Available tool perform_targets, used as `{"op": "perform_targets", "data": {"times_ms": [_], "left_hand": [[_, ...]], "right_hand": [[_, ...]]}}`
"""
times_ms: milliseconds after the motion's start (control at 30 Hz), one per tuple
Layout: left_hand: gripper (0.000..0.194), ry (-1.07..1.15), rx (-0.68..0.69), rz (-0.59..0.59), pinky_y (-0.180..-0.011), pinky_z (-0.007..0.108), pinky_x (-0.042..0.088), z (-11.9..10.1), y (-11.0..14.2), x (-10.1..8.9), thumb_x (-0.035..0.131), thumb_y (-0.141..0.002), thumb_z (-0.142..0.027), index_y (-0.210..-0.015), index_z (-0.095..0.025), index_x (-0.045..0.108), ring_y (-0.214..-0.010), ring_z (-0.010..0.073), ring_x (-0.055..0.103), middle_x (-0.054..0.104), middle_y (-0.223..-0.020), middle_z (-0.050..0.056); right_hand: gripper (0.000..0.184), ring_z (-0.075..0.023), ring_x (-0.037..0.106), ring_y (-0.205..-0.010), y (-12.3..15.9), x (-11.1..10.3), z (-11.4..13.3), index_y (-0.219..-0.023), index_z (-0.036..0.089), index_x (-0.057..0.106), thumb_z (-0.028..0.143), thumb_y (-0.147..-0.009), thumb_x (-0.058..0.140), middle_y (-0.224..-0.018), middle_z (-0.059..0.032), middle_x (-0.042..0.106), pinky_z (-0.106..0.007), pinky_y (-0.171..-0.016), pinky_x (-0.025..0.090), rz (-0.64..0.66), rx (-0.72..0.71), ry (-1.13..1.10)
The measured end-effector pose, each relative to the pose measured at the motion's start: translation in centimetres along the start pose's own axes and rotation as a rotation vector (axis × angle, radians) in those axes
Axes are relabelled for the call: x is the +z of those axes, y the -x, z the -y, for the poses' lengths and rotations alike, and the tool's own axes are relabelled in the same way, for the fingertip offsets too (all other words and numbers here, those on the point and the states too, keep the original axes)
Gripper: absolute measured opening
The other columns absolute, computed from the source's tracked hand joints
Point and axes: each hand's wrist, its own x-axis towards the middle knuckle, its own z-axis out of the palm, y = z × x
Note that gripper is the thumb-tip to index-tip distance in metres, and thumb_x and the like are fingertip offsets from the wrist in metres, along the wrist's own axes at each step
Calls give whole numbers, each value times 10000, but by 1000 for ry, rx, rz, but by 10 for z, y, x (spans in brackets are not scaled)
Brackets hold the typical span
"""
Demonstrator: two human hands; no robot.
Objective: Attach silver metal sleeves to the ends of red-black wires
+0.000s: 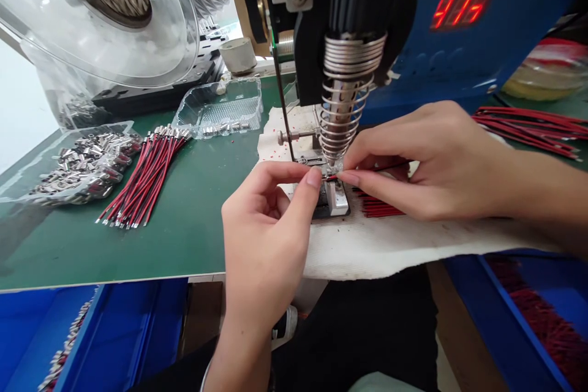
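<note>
Under the spring-wrapped tip of a soldering iron (340, 104), my two hands meet over a small metal fixture (339, 199). My left hand (275, 214) pinches thumb and forefinger together at the fixture's left side; what lies between them is mostly hidden. From the right, my right hand (413, 165) grips a thin red and black wire (331, 177) between thumb and fingers, its end just below the iron tip. More red and black wires (379, 205) lie on the cloth beneath my right hand.
A blue machine (459, 61) with a red display stands behind. On the green table (197, 214) at left are a bundle of wires (147, 171), a bag of metal connectors (87, 165) and a clear plastic tray (220, 110). Blue bins (124, 331) sit below the table edge.
</note>
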Motion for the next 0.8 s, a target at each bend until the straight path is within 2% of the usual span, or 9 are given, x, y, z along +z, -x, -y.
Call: {"op": "perform_targets", "data": {"times_ms": [800], "left_hand": [[225, -2, 16, -17, -465, 272, 297, -5, 5, 1, 879, -912, -449, -875, -242, 800, -544, 84, 459, 717, -792, -2]], "right_hand": [[220, -72, 500, -548, 1, -5, 1, -821, 168, 681, 190, -1032, 622, -679, 19, 669, -254, -570, 373, 68, 31, 7]]}}
